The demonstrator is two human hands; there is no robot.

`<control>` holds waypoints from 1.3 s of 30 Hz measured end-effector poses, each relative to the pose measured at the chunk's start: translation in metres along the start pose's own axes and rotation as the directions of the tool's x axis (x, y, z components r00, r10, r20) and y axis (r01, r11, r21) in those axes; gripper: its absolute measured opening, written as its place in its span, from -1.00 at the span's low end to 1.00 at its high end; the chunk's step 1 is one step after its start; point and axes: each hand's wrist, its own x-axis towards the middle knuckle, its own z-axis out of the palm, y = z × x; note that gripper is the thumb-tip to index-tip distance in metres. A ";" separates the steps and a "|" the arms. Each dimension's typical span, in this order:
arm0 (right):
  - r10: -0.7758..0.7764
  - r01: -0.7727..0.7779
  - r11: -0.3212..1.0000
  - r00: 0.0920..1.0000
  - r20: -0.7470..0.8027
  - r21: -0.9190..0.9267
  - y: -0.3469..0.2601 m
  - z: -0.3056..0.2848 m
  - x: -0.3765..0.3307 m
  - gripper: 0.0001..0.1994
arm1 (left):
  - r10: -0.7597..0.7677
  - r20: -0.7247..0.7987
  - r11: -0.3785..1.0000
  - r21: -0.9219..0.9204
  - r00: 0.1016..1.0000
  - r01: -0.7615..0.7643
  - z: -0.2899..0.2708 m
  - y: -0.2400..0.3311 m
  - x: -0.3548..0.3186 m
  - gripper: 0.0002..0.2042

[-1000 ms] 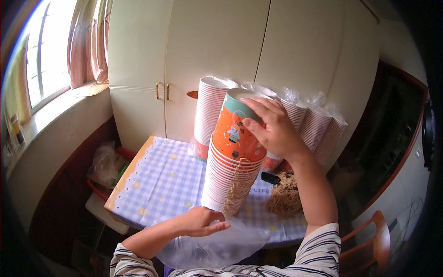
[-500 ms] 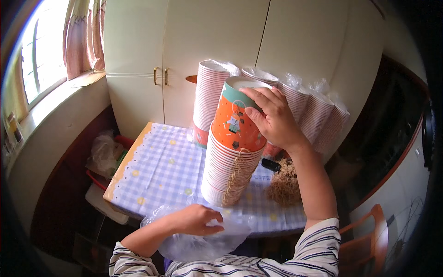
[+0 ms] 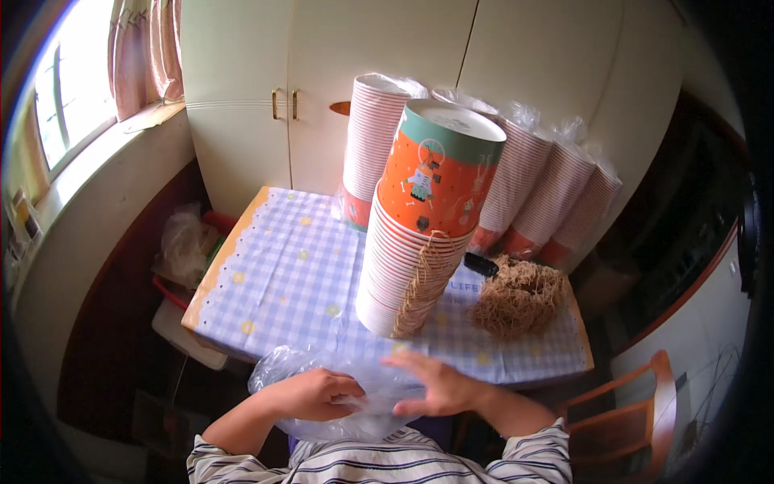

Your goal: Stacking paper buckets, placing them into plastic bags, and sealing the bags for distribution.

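A tall stack of paper buckets (image 3: 403, 278) stands upright on the table in front of me, base down. Its top bucket is orange with a green rim band and cartoon figures; those below show only pale rims. A strand of twisted straw-coloured cord (image 3: 420, 286) hangs down the stack's front right. Below the table's near edge, a crumpled clear plastic bag (image 3: 300, 360) lies over my lap. My left hand (image 3: 316, 394) has its fingers curled on the bag. My right hand (image 3: 435, 385) hovers at the bag's right side, fingers apart, holding nothing.
Several plastic-wrapped bucket stacks (image 3: 522, 173) line the table's back. Right of the main stack sit a tangled brown fibre heap (image 3: 520, 300) and a small black object (image 3: 481, 264). A red bin with plastic bags (image 3: 184, 246) stands left; a wooden chair (image 3: 657, 403) stands right.
My right hand has let go of the top bucket and come down to the bag near my left hand. The stack stays in place on the table. The view has shifted slightly.
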 end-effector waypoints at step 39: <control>0.344 -0.366 0.861 0.930 0.126 0.352 0.008 -0.102 -0.046 -0.85 | -0.099 0.097 0.946 -0.299 0.990 0.124 0.014 -0.019 0.020 -0.73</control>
